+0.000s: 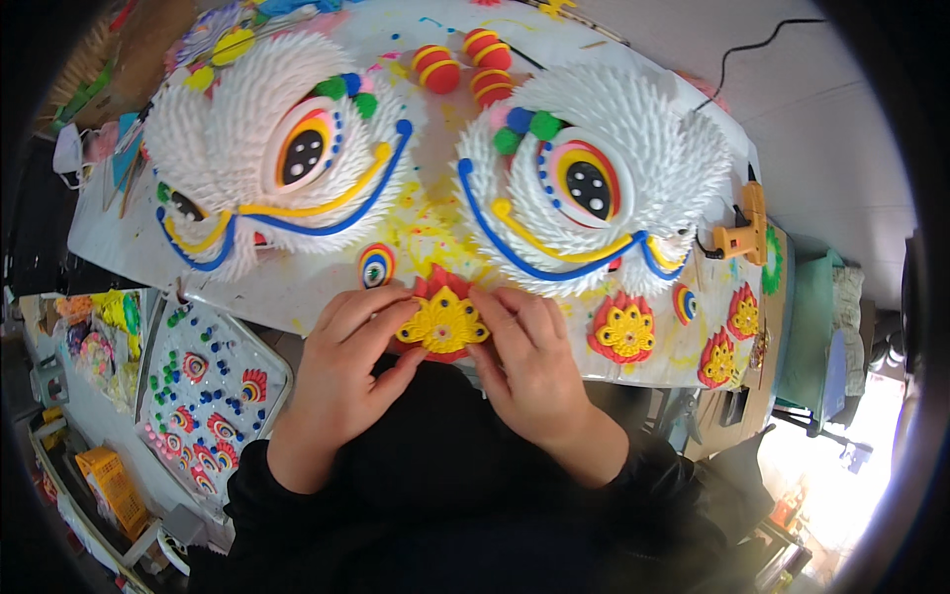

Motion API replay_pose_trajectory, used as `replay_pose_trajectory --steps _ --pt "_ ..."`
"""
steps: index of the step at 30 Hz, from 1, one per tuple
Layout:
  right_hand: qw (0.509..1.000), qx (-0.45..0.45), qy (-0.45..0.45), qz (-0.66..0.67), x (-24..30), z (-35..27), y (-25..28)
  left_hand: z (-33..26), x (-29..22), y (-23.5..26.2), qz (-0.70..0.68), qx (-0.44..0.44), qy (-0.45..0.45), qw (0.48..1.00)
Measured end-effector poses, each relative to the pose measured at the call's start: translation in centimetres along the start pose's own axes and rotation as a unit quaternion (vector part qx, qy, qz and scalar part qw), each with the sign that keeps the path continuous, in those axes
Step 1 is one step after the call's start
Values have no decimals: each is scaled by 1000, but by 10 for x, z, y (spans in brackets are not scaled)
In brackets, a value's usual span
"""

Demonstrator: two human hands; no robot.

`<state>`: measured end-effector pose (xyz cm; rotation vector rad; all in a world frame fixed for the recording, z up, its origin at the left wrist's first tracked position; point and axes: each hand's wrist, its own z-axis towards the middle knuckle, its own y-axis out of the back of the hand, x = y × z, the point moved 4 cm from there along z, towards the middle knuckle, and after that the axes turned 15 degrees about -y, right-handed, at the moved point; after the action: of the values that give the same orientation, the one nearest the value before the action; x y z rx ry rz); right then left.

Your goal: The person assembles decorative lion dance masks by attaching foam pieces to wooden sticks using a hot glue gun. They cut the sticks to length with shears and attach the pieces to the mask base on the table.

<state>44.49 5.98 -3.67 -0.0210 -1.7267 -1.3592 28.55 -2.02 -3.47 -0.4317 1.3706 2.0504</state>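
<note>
A lotus-shaped ornament (pixel 443 323), yellow petals on a red flame-edged backing with small dark dots, is at the table's near edge. My left hand (pixel 341 356) pinches its left side, fingers on the upper edge and thumb lower down. On the opposite side, my right hand (pixel 529 361) grips it the same way. Just above my left fingers lies a ringed eye-shaped disc (pixel 376 265). Beyond my hands sit two white feathery lion-head pieces, a left one (pixel 218 129) and a right one (pixel 643 129), with big eyes and blue and yellow trim.
More lotus ornaments (pixel 625 332) and another ringed disc (pixel 685 304) lie to the right. An orange glue gun (pixel 744 233) is at the table's right end. Red-and-yellow striped balls (pixel 435 69) sit at the back. At lower left, a tray (pixel 272 361) holds small pompoms and decorations.
</note>
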Motion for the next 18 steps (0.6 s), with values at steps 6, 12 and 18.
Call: replay_pose_trajectory --steps 6,12,18 --pt "1000 -11 5 16 -2 -2 0 2 -1 -1 -11 5 -2 1000" --pt "1000 -18 5 12 0 0 0 0 1 2 -27 6 16 999" --pt "1000 -16 10 24 -1 1 3 0 2 1 -30 16 5 999"
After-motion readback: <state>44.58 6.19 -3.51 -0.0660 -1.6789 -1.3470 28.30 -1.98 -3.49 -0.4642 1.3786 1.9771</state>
